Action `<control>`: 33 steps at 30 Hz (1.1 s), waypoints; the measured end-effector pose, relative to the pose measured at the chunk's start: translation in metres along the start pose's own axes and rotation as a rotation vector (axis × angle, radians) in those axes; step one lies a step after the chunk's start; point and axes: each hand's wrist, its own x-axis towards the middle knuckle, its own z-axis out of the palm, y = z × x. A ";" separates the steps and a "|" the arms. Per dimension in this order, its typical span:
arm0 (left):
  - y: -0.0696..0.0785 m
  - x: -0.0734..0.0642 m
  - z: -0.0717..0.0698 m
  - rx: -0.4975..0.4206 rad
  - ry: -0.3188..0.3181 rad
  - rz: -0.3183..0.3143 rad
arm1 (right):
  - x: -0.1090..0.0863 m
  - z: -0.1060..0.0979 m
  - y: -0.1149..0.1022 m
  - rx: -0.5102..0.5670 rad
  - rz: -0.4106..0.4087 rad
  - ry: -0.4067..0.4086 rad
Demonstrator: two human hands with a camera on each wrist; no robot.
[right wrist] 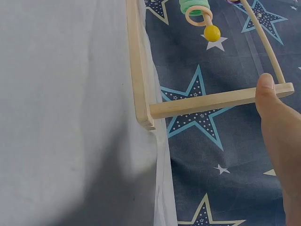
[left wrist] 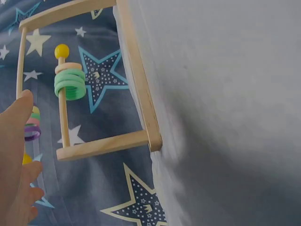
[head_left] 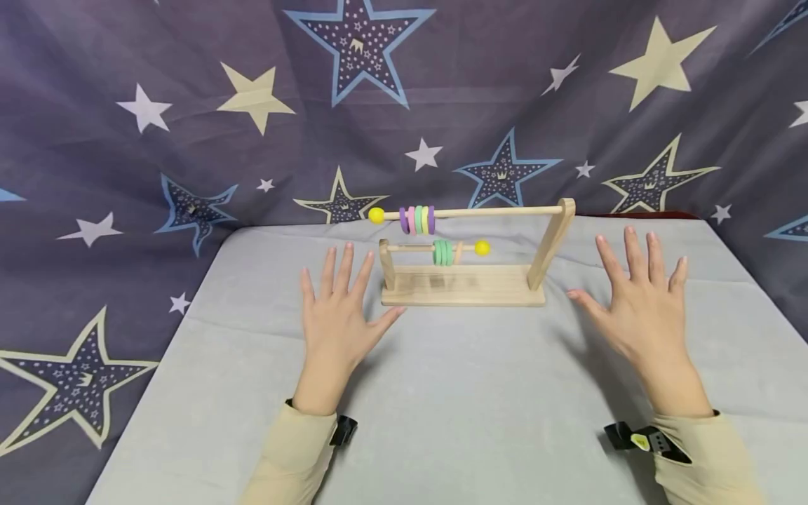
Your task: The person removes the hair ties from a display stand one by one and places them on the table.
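A wooden ring stand (head_left: pixel 463 286) stands on the table, with a tall post on the right and a short post on the left. Its upper rod carries purple, pink, green and yellow rings (head_left: pixel 418 220) near a yellow end ball (head_left: pixel 376 215). Green rings (head_left: pixel 443 252) and a pale wooden ring (head_left: pixel 459 252) hang on the lower rod, which ends in another yellow ball (head_left: pixel 482 247). My left hand (head_left: pixel 337 322), fingers spread, hovers left of the stand, holding nothing. To the stand's right my right hand (head_left: pixel 644 315) is likewise spread, apart from the tall post.
A pale grey cloth (head_left: pixel 467 407) covers the table. Behind and to the sides hangs a dark curtain (head_left: pixel 442 77) printed with stars. Black straps with small devices (head_left: pixel 644 440) sit at both wrists over beige sleeves.
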 end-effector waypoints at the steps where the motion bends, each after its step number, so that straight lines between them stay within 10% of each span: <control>1: 0.001 0.001 0.000 -0.002 -0.004 0.002 | 0.000 0.000 0.000 0.002 -0.001 0.001; 16: -0.004 0.029 0.013 -0.049 -0.057 -0.003 | -0.002 -0.003 -0.005 0.015 0.000 -0.013; 33: -0.018 0.056 0.043 -0.408 -0.070 0.001 | -0.002 0.005 -0.006 0.025 -0.003 -0.027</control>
